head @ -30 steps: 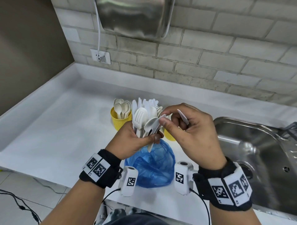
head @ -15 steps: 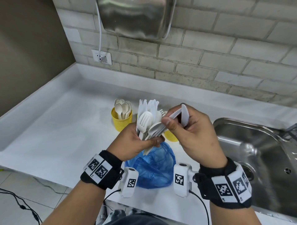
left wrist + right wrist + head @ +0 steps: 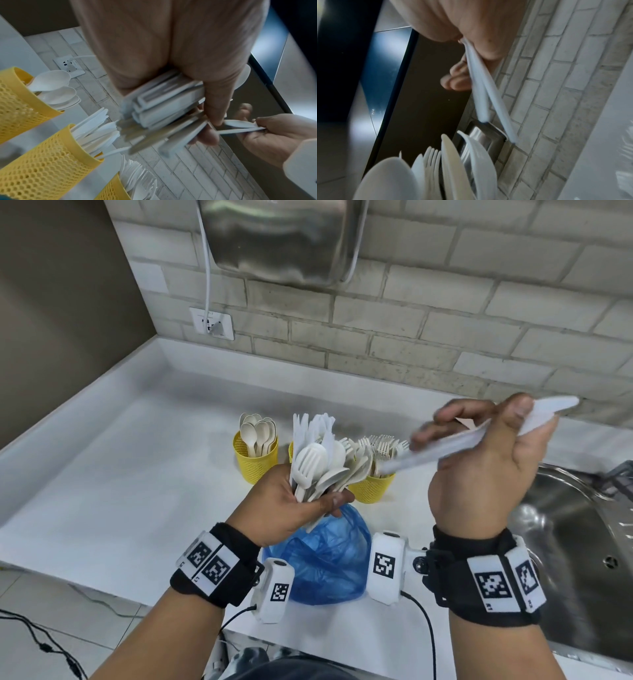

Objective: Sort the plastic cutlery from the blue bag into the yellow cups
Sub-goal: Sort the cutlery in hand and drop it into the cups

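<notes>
Left hand (image 3: 281, 508) fingers clutch a bundle of white plastic cutlery (image 3: 313, 467); right hand (image 3: 479, 474) fingers pinch two white plastic knives (image 3: 455, 445).

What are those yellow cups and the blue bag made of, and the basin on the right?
The yellow cups look like matte molded plastic: their walls are perforated mesh. The blue bag seems thin plastic film, translucent, crinkled and glossy. The sink looks like brushed stainless steel, grey with soft reflections.
</notes>
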The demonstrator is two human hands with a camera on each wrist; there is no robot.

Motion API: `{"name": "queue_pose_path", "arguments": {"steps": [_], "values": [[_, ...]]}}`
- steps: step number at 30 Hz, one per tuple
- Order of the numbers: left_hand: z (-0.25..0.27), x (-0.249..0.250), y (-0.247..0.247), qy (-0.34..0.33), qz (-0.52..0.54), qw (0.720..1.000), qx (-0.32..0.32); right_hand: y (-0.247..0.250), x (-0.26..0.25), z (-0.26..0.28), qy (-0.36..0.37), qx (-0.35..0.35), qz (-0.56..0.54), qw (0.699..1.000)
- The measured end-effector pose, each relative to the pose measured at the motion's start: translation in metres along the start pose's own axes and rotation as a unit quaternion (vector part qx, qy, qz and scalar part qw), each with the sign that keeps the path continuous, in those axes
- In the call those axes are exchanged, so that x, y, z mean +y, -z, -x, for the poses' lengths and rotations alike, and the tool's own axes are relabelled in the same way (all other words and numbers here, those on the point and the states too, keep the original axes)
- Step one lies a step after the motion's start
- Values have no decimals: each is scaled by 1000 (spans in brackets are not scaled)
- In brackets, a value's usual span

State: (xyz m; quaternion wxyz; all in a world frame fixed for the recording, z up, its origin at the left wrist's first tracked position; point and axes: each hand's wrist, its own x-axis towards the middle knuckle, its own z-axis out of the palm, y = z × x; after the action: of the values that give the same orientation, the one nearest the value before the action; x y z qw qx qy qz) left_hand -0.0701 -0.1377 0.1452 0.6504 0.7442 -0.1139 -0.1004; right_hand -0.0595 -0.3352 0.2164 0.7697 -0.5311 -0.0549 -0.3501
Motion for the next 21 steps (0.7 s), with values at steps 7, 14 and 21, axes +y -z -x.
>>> {"name": "queue_pose_path", "arguments": {"steps": [7, 14, 21], "values": [[-2, 3, -1, -18, 10, 1000, 12, 1, -12, 4, 44, -174, 202, 963], [0, 5, -3, -43, -9, 999, 23, -7, -15, 20, -25, -340, 298, 892], [5, 4, -2, -42, -21, 998, 40, -11, -8, 26, 12, -320, 333, 887]]}}
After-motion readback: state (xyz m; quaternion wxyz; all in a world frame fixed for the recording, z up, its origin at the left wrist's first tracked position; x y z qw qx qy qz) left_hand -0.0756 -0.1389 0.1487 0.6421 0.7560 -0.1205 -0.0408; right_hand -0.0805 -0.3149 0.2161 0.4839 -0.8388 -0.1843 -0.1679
